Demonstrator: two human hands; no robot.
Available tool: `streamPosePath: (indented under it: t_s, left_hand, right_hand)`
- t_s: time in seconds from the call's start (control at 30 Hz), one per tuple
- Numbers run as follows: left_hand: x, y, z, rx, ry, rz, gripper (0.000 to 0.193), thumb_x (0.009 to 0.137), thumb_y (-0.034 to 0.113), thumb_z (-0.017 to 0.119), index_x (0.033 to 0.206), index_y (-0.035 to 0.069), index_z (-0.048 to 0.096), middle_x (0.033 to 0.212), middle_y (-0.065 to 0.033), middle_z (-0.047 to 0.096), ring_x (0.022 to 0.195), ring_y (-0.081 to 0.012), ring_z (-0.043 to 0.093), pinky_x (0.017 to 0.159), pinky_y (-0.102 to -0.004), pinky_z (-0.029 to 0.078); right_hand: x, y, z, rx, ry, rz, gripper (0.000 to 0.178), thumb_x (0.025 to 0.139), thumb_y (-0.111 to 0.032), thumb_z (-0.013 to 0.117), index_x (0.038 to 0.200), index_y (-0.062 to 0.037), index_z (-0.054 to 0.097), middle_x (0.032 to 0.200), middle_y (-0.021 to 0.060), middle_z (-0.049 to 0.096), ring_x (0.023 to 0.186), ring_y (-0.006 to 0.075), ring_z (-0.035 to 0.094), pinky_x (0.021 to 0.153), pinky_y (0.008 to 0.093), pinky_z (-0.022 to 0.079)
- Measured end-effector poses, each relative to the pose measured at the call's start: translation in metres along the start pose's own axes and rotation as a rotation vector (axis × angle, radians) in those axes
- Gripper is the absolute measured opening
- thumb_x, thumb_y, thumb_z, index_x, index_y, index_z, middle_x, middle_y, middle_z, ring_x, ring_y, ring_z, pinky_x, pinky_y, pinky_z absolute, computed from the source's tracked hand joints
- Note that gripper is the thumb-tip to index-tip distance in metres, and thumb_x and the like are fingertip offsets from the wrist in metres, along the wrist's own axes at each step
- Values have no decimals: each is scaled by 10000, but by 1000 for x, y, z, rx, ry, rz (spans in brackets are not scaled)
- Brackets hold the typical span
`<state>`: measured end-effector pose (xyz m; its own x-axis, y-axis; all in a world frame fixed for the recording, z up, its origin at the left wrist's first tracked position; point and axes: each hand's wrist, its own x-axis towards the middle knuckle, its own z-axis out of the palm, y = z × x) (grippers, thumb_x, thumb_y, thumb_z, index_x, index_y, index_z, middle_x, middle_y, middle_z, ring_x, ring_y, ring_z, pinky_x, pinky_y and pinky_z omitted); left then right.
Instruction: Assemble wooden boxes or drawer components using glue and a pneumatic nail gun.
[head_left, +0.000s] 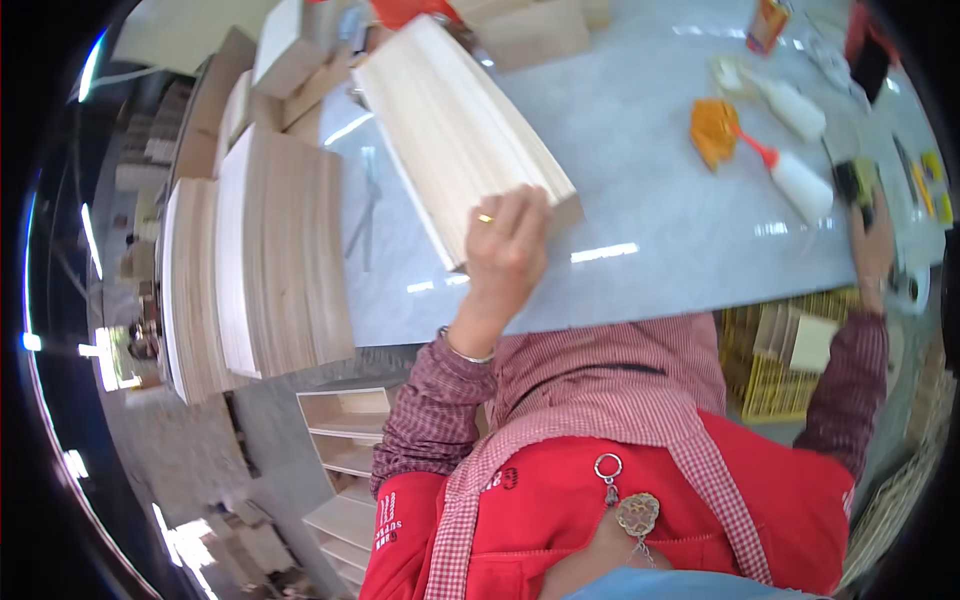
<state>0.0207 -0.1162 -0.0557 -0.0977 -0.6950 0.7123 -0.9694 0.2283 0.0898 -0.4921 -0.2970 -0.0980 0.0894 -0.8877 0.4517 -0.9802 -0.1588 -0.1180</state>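
Head view. A long, pale wooden box (pixel 465 130) lies obliquely on the grey worktop (pixel 640 210), its near end close to the front edge. The person's left grip (pixel 508 240) rests at that near end, fingers bent and bunched on the top face; whether the thumb pinches the edge cannot be told. The right grip (pixel 874 238), at the far right, is closed around a black and yellow tool (pixel 855 181). Between the two lie a crumpled orange cloth (pixel 712 130) and a white bottle (pixel 803 188) with a red nozzle. Stacked boards (pixel 285 250) stand left of the box; a yellow crate (pixel 775 400) sits below the worktop at right.
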Motion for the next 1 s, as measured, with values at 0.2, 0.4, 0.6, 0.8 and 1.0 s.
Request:
streamPosePath:
  t_s: [0.2,0.4,0.6,0.8,1.0]
  left_hand:
    - [-4,0,-10,-17,-41,-89,245,743,14,659,986,27,634,952,-48,607,742,-186,531,696,-298,424]
    - [-10,2,-10,-44,-64,-82,251,746,15,645,995,30,613,987,-45,602,750,-185,532,694,-298,423]
    - [-13,-6,3,-67,4,-47,223,752,43,595,973,53,612,947,-33,592,757,-208,534,689,-302,425]
    - [0,-5,10,-5,51,7,182,746,43,636,926,52,612,898,-22,564,722,-181,498,662,-277,406]
    - [-7,0,12,-4,96,10,149,744,60,634,887,42,595,852,-30,529,712,-174,472,650,-274,399]
  right_hand:
    - [-3,47,18,-338,-378,259,649,823,-228,550,1409,-75,318,1145,246,570,969,413,585,803,446,491]
    - [16,80,46,-211,-363,244,641,795,-217,563,1380,-74,342,1088,245,590,917,415,596,784,453,487]
    - [4,86,-24,-137,-388,188,330,782,-228,596,1010,9,570,783,178,637,668,338,619,619,408,508]
    - [25,-130,-159,742,-676,417,163,774,-143,591,820,0,528,592,66,543,446,134,480,425,240,421]
    - [13,-295,-184,989,-989,223,174,801,-154,615,767,-20,508,560,19,515,400,75,450,365,191,380]
